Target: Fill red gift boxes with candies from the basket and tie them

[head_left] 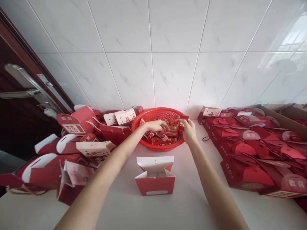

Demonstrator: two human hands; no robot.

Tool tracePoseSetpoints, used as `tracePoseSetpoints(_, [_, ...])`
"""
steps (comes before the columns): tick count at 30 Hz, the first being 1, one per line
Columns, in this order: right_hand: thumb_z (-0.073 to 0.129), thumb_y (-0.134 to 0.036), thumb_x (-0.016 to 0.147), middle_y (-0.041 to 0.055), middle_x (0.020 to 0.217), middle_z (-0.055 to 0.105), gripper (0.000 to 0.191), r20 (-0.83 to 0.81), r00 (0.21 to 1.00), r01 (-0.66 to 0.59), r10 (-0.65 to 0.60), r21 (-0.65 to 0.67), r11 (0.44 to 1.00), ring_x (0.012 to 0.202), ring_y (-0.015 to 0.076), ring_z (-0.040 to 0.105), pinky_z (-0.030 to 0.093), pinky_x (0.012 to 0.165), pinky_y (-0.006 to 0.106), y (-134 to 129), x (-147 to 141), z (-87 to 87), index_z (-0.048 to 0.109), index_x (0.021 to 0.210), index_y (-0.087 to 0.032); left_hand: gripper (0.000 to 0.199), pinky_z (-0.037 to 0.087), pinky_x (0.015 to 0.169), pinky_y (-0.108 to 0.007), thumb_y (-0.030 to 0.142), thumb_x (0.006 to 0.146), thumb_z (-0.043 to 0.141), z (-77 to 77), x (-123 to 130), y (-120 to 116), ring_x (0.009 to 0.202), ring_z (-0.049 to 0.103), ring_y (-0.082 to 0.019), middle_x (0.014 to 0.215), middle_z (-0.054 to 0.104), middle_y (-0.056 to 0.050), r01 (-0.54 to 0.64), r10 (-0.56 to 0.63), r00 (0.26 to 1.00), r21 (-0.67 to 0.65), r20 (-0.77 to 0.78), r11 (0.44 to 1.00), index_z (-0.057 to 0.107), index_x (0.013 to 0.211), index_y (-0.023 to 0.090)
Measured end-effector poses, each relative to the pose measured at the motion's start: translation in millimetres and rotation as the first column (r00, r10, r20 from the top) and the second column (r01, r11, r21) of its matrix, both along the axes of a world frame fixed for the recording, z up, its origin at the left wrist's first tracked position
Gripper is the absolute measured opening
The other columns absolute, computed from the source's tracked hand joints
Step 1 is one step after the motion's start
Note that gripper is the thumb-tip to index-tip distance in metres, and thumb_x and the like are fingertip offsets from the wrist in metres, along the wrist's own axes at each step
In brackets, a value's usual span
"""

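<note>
Inside red basket (155,148), wrapped sweets (172,130) at both hands (155,126) (189,131), open box (155,184) nearby

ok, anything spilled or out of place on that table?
No spill visible around the red basket. Left-hand boxes sit jumbled at mixed angles, unlike the tidier right-hand boxes. A dark loop lies beside those on the table; can't tell if it's attached.
</note>
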State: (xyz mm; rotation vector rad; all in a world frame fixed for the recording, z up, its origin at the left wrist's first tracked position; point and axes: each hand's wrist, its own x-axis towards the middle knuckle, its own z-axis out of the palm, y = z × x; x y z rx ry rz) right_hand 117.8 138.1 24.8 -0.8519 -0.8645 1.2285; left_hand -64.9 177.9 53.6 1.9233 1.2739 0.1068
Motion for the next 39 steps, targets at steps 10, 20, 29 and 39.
tracePoseSetpoints(10, [0.068,-0.032,0.064,0.0018,0.069,0.069,0.018,-0.106,0.994,-0.04,0.037,-0.023,0.999,0.055,0.0143,0.053,0.046,0.054,0.029,0.3,4.8,2.6,0.066,0.077,-0.019,0.017,0.048,0.062,-0.027,0.013,0.051,0.072,-34.6,49.1,-3.8,0.063,0.062,-0.02,0.061,0.071,-0.001,0.215,-0.207,0.938,-0.004,-0.277,0.977,0.075,0.061,0.026])
tracePoseSetpoints(20, [0.068,-0.029,0.06,0.0028,0.071,0.071,0.016,-0.122,0.992,-0.012,0.007,-0.041,0.999,0.057,0.014,0.054,0.047,0.053,0.028,-0.8,2.8,4.9,0.068,0.072,-0.019,0.025,0.05,0.083,-0.025,0.025,0.076,0.062,-7.2,18.1,18.1,0.094,0.069,-0.021,0.096,0.078,-0.003,0.076,-0.075,0.997,0.163,-0.014,0.984,0.078,0.095,0.021])
tracePoseSetpoints(29, [0.069,-0.031,0.064,0.0022,0.07,0.071,0.016,-0.124,0.992,-0.015,0.011,-0.03,0.999,0.056,0.0143,0.056,0.048,0.055,0.029,1.6,2.9,0.9,0.066,0.075,-0.019,0.03,0.05,0.082,-0.026,0.036,0.081,0.065,1.6,-9.0,27.6,0.096,0.069,-0.022,0.106,0.078,-0.005,-0.117,0.096,0.992,0.284,0.085,0.952,0.078,0.101,0.018])
tracePoseSetpoints(39, [0.072,-0.03,0.064,0.0023,0.07,0.072,0.017,-0.259,0.963,0.071,-0.079,-0.039,0.997,0.055,0.0124,0.057,0.05,0.055,0.027,2.9,2.8,2.2,0.064,0.075,-0.02,0.037,0.048,0.08,-0.024,0.028,0.078,0.073,-11.3,32.5,28.7,0.101,0.068,-0.022,0.112,0.074,-0.004,0.028,0.012,0.994,0.357,-0.108,0.934,0.073,0.114,0.022])
